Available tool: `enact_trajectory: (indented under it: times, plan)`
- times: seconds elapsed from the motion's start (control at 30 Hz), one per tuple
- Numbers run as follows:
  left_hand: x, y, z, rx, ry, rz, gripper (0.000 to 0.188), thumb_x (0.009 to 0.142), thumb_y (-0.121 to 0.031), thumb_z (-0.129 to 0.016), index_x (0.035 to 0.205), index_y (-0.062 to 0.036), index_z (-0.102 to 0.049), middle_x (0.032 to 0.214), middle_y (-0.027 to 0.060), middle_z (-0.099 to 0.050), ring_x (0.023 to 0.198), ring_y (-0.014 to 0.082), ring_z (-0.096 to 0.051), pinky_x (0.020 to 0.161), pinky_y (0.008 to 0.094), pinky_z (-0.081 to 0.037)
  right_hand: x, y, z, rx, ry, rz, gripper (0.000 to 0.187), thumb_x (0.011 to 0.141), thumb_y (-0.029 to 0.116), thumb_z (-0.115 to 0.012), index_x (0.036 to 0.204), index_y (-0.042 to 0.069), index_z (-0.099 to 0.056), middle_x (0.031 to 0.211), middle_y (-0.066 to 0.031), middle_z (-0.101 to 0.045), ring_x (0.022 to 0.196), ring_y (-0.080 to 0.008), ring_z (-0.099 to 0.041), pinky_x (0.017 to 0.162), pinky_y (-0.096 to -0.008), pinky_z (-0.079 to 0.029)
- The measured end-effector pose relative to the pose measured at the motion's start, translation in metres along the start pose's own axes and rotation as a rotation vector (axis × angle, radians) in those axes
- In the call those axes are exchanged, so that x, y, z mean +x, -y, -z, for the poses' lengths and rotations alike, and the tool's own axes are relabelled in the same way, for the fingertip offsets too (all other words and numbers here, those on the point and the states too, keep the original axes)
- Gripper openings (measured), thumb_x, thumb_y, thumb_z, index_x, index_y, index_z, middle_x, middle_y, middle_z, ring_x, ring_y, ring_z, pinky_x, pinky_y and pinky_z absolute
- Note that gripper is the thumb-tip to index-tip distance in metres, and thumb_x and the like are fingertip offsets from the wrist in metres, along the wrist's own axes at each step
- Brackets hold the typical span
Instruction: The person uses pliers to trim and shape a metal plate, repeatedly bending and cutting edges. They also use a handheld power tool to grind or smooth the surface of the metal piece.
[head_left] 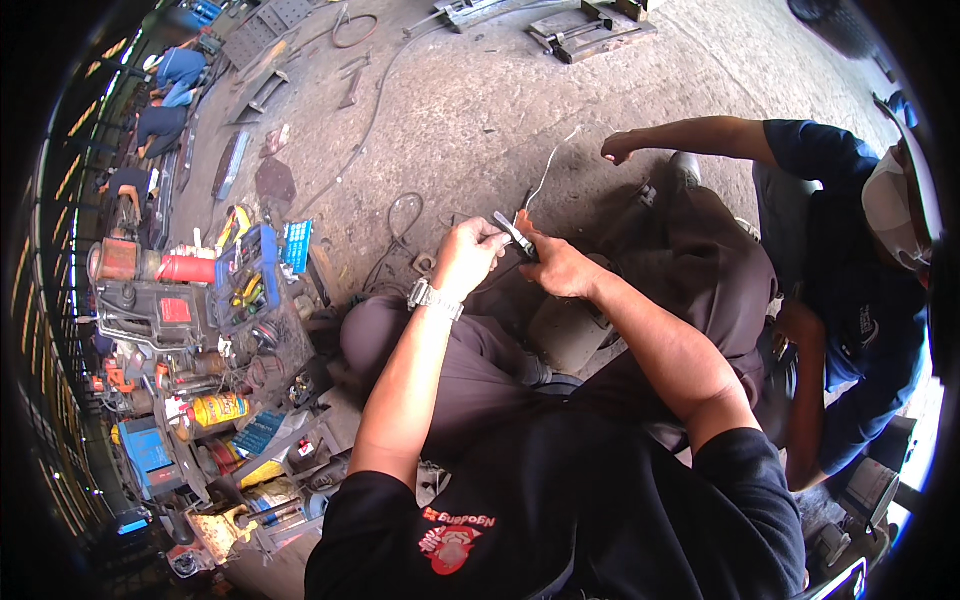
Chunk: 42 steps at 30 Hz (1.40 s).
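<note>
**Both hands on a small tool over the knees, concrete workshop floor**

I see a stained grey concrete floor (480,110), cracked and dusty, in an open workshop; a railing or fence curves along the left rim. The person sits low, knees in grey trousers, black shirt.

Left hand (468,256), watch (432,297) on the wrist, fingers pressed together pinching the metal end of a small tool (514,234). Right hand (560,268) closed around the tool's other end, where an orange bit shows. The tool sits between the two hands, above the knees, near picture centre. A thin white wire (548,165) rises from it toward a co-worker's hand (620,148).

The co-worker in blue sits at right, close by, arm stretched over the floor. Left side is clutter: blue crate (250,275) of parts, red cylinder (185,268), yellow can (218,408), machine parts. A dark cable (375,110) snakes across the floor; metal frames (585,28) lie at the top. More people crouch far upper left.

Hard to tell: what the tool exactly is, its grip is covered by fingers. The left clutter is too small and warped to sort.
</note>
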<state>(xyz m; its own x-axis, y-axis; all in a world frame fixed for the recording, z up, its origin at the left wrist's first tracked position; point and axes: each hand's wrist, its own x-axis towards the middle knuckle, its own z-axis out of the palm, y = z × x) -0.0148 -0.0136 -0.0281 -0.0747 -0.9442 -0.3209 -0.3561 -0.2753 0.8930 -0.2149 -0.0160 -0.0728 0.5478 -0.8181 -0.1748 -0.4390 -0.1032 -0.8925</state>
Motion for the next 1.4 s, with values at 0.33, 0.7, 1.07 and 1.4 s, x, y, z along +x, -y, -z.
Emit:
enact_trajectory:
  times: [0.33,0.7,1.07,1.4]
  plan:
    - [-0.019,0.028,0.005,-0.103,0.023,0.286,0.009,0.098,-0.009,-0.063,0.098,-0.0012,-0.067,0.077,0.0045,-0.067,0.061,0.0103,-0.061,0.056,0.0267,-0.053,-0.01,0.022,-0.043,0.464,0.147,-0.416,0.032,0.097,0.018,-0.061,0.122,0.0,-0.055,0.077,-0.005,-0.061,0.061,-0.0134,-0.06,0.053,-0.0315,-0.052]
    - [0.006,0.123,0.02,0.772,0.192,0.524,0.017,0.081,-0.01,-0.062,0.072,0.0019,-0.07,0.07,0.0173,-0.068,0.065,0.0266,-0.068,0.057,0.0387,-0.053,0.006,-0.011,-0.147,1.162,0.404,-0.781,0.011,0.102,0.013,-0.053,0.093,0.006,-0.054,0.074,-0.0044,-0.052,0.06,-0.0193,-0.053,0.052,-0.0379,-0.048]
    - [-0.002,0.1,0.008,1.17,0.416,0.468,0.023,0.071,-0.005,-0.066,0.09,0.0014,-0.078,0.1,0.0262,-0.072,0.1,0.0357,-0.073,0.08,0.0429,-0.058,0.009,-0.054,-0.149,1.275,0.772,-0.83,0.039,0.105,0.029,-0.051,0.123,-0.005,-0.055,0.113,-0.0227,-0.068,0.099,-0.0398,-0.068,0.09,-0.056,-0.055]
    - [0.023,0.14,0.029,1.298,0.642,0.594,0.012,0.067,-0.01,-0.077,0.078,-0.0048,-0.079,0.084,0.0162,-0.075,0.074,0.0272,-0.072,0.065,0.0413,-0.057,0.006,-0.065,-0.144,0.489,0.674,-0.601,0.034,0.093,0.02,-0.07,0.117,-0.004,-0.068,0.108,-0.0191,-0.072,0.093,-0.0292,-0.068,0.083,-0.0455,-0.054]
